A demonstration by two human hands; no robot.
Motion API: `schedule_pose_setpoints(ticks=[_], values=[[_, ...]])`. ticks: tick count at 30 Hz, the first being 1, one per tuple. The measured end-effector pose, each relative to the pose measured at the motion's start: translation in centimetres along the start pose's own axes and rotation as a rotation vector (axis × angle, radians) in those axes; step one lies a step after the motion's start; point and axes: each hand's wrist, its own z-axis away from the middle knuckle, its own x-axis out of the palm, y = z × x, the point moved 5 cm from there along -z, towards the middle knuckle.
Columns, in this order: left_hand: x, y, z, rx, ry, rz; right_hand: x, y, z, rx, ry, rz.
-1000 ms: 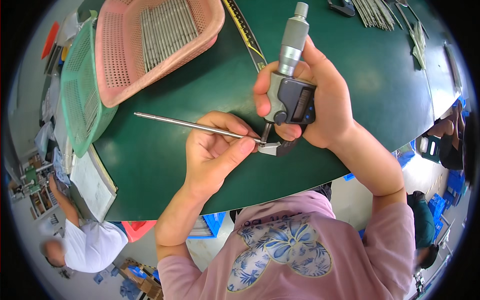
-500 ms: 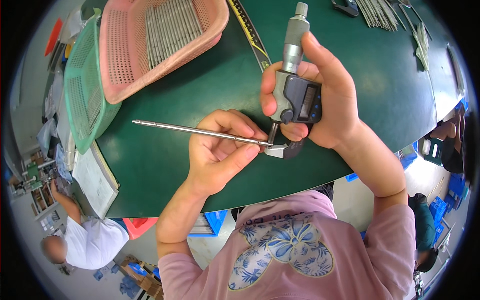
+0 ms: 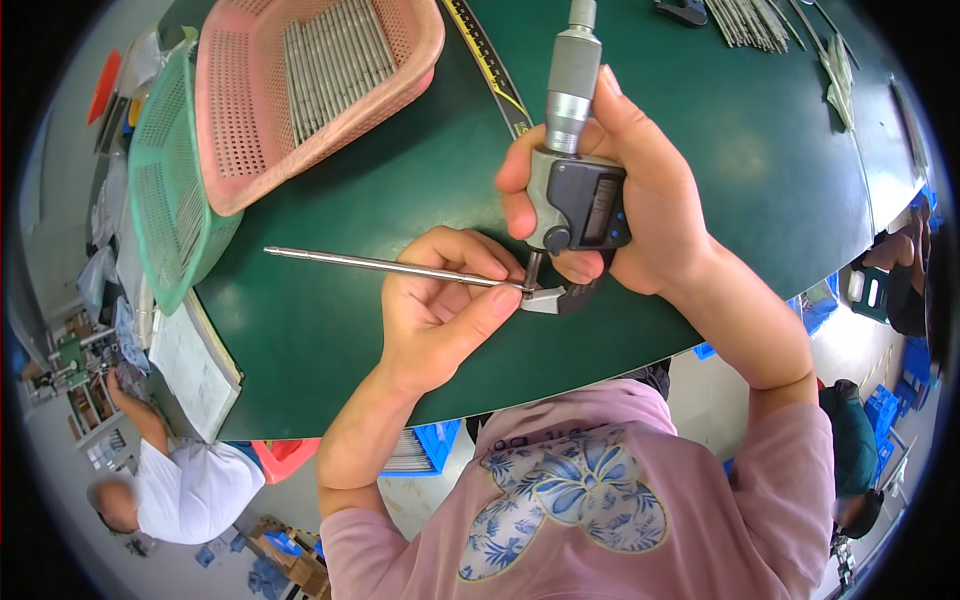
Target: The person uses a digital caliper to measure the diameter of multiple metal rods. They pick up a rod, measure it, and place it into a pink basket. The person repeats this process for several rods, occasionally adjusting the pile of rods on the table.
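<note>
So, L hand (image 3: 432, 318) holds rod (image 3: 372, 264), R hand (image 3: 652, 205) micrometer (image 3: 572, 190).

Silver rod (image 3: 350, 262), grey-black micrometer (image 3: 572, 200), green table (image 3: 760, 180)

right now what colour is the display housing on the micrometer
Dark grey; the display housing on the micrometer shows best in the head view.

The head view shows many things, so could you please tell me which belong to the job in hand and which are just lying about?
In the job:
- metal rod, in the left hand
- digital micrometer, in the right hand
- probably the pink basket, holding similar rods

Apparently lying about:
- black-and-yellow strip
- papers
- thin rods at top right
</note>
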Motion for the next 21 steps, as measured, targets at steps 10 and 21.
schedule_pose_setpoints(ticks=[10, 21], values=[[0.07, 0.23, -0.10, 0.025, 0.000, 0.028, -0.18, 0.14, 0.08, 0.055, -0.026, -0.100], [0.21, 0.19, -0.21, 0.014, -0.004, 0.035, -0.49, -0.01, 0.03, 0.038, 0.023, 0.005]])
